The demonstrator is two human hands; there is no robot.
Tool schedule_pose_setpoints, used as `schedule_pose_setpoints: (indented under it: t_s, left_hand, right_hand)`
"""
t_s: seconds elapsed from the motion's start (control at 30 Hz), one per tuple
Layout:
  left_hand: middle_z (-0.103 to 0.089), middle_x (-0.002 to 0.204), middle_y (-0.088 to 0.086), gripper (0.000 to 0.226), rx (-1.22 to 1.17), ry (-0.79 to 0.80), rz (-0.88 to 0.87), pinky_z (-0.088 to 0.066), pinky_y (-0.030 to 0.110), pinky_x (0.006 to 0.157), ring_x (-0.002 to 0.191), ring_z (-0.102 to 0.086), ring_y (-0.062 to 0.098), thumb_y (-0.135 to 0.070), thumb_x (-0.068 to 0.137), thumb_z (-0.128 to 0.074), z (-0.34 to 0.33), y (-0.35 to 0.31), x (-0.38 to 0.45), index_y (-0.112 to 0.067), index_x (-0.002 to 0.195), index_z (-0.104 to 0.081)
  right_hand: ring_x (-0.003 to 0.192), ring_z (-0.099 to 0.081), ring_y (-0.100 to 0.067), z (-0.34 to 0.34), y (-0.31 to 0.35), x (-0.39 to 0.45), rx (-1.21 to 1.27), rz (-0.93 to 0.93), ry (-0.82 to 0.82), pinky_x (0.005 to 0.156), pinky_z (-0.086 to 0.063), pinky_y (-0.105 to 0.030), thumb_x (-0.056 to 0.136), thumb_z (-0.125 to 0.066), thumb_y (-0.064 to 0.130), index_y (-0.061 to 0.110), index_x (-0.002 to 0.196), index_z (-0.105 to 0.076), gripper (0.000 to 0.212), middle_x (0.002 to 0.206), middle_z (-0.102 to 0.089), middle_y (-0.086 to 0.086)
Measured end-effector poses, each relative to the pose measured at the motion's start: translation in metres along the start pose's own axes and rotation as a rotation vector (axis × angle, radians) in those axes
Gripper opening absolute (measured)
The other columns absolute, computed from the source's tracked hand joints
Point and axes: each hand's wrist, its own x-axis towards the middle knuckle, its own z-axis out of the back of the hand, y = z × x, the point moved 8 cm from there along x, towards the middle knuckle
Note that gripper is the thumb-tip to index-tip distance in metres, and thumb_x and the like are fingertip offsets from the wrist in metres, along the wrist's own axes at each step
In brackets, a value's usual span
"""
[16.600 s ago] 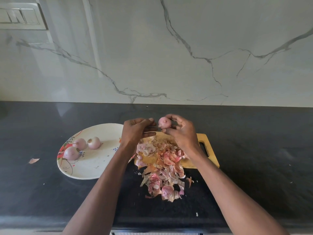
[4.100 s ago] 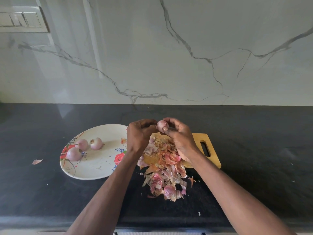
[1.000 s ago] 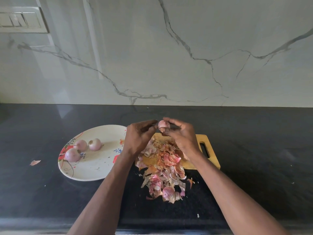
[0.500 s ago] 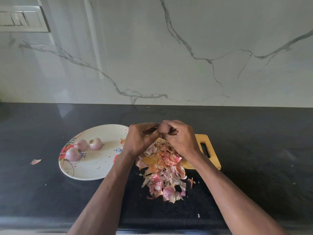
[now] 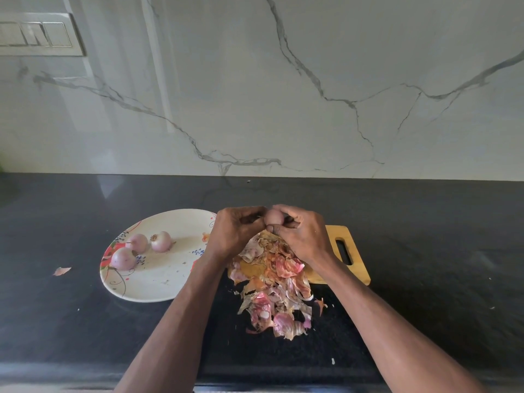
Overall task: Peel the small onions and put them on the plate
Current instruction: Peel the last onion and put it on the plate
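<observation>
While both hands meet above the far end of the board [image 5: 354, 251], the right hand [image 5: 303, 236] curls its fingers round a small onion [image 5: 273, 217], and the left hand [image 5: 234, 234] pinches at the onion's left side with bent fingers. Directly below this grip and toward the person, a heap of peels [image 5: 272, 287] covers the board and spills onto the dark desk [image 5: 425, 222]. Left of the grip a plate [image 5: 158, 282] lies on the desk, with three onions [image 5: 161, 241] close together near its far left rim. Well to the left, one scrap [image 5: 61, 270] of peel lies on the desk.
</observation>
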Motion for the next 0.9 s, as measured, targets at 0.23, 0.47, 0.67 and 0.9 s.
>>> schedule_pose_setpoints:
  t_s: [0.23, 0.47, 0.67, 0.9]
  left_hand:
    - [-0.079, 0.097, -0.002, 0.023, -0.034, 0.004, 0.033, -0.059, 0.024, 0.076, 0.086, -0.074, 0.005, -0.018, 0.088, -0.077, -0.002, 0.0014, -0.0015, -0.014, 0.111, -0.078]
    - [-0.078, 0.092, -0.006, 0.021, -0.108, -0.046, 0.095, -0.057, 0.018, 0.073, 0.082, -0.074, 0.004, -0.019, 0.085, -0.079, -0.0046, 0.0012, -0.0027, -0.014, 0.106, -0.079]
    - [-0.079, 0.093, 0.001, 0.019, -0.123, -0.101, 0.154, -0.058, 0.018, 0.07, 0.079, -0.075, 0.006, -0.014, 0.087, -0.078, -0.0065, 0.0035, -0.0044, -0.01, 0.106, -0.079]
    - [-0.078, 0.081, -0.004, 0.015, -0.157, -0.173, 0.208, -0.057, 0.019, 0.065, 0.071, -0.074, 0.008, -0.011, 0.084, -0.079, -0.0063, 0.002, -0.0074, -0.01, 0.099, -0.081]
  right_hand:
    - [0.094, -0.069, -0.006, -0.0026, -0.0007, -0.0016, -0.001, -0.012, 0.015, 0.083, -0.055, -0.014, 0.079, -0.084, 0.011, 0.013, 0.121, -0.072, 0.043, 0.106, -0.069, 0.013]
    - [0.1, -0.07, -0.011, -0.0036, -0.0037, -0.0009, 0.007, -0.025, -0.002, 0.087, -0.059, -0.025, 0.082, -0.082, 0.013, 0.014, 0.123, -0.071, 0.042, 0.113, -0.073, 0.003]
    - [0.103, -0.069, -0.01, -0.0056, -0.0044, -0.0003, 0.028, -0.039, -0.027, 0.088, -0.058, -0.025, 0.086, -0.079, 0.016, 0.014, 0.121, -0.072, 0.036, 0.113, -0.074, 0.003]
    - [0.105, -0.069, -0.011, -0.0072, -0.0076, -0.0001, 0.067, -0.068, -0.04, 0.09, -0.058, -0.028, 0.087, -0.078, 0.015, 0.014, 0.12, -0.073, 0.034, 0.114, -0.074, 0.001]
